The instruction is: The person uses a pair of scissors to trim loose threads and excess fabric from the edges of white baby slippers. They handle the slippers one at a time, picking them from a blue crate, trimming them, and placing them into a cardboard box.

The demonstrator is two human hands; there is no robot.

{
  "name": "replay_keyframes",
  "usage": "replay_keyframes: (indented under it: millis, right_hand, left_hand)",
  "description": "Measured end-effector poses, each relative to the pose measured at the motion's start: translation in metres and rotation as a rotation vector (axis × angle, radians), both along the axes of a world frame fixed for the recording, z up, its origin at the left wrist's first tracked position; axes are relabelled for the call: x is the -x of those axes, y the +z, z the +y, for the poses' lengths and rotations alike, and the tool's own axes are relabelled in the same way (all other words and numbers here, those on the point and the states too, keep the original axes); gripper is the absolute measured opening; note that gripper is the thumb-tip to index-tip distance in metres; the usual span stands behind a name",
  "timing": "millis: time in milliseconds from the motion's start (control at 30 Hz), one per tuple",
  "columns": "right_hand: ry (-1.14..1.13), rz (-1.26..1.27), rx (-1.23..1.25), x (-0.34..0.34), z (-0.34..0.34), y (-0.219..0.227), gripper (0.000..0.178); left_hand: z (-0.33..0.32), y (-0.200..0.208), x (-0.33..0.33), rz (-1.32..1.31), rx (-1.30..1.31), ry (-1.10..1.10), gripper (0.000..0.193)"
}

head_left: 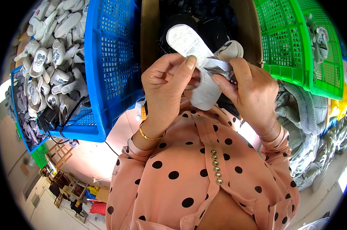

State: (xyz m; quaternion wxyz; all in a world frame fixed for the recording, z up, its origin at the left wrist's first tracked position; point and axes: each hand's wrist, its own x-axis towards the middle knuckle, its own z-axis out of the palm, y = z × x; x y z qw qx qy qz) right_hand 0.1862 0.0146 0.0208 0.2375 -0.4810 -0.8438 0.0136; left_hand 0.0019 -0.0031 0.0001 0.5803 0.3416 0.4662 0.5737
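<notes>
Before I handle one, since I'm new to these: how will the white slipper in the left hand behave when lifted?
The white slipper is probably light: the left hand just pinches it. Its elongated, flattish shape suggests it likely won't roll.

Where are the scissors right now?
In the head view, the scissors are above and right of centre, held in the right hand, with the blades at the white sole.
</notes>
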Motion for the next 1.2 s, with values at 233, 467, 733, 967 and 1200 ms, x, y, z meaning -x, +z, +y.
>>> replay_keyframes:
  millis: [233, 467, 733, 967, 1200]
  right_hand:
    - [-0.024, 0.202, 0.100, 0.007, -0.003, -0.009, 0.035]
    - [-0.007, 0.508, 0.402, -0.005, 0.001, -0.004, 0.036]
    - [0.054, 0.015, 0.071, -0.005, 0.008, 0.001, 0.039]
    - [0.060, -0.007, 0.066, -0.003, 0.010, -0.002, 0.039]
    - [0.045, -0.064, 0.019, -0.004, 0.011, 0.000, 0.040]
  left_hand:
    - [-0.001, 0.000, -0.003, -0.168, 0.129, 0.016, 0.014]
    - [0.004, -0.001, 0.000, -0.171, 0.147, 0.046, 0.012]
    - [0.004, 0.002, -0.001, -0.137, 0.116, 0.059, 0.013]
    - [0.003, 0.004, -0.006, -0.176, 0.129, 0.076, 0.013]
    - [0.003, 0.004, -0.008, -0.202, 0.130, 0.070, 0.013]
